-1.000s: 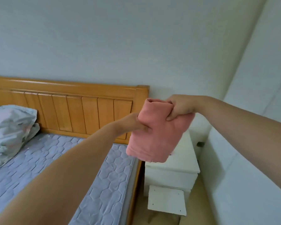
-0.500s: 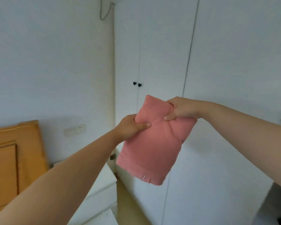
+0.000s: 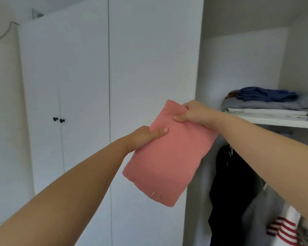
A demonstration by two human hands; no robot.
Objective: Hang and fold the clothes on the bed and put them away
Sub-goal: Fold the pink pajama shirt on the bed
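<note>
A folded pink garment [image 3: 165,160] hangs in the air in front of a white wardrobe. My left hand [image 3: 146,135] grips its left upper edge, thumb on the front. My right hand [image 3: 194,112] pinches its top right corner. The garment tilts down to the right, a small white tag showing near its lower edge. To the right, the open wardrobe section has a white shelf [image 3: 283,122] bearing a stack of folded clothes [image 3: 268,103], blue on top, grey and white below. My right hand is just left of that shelf.
Below the shelf hang a black garment [image 3: 233,189], a grey one [image 3: 260,215] and a red-and-white striped one [image 3: 284,228]. Shut white wardrobe doors with two black knobs [image 3: 58,119] fill the left and middle. A grey cable [image 3: 0,35] loops on the wall at upper left.
The view has swung right from the bed and nightstand to the wardrobe, and its open section with the shelf has come into sight. Both hands still hold the pink garment, carried along.
</note>
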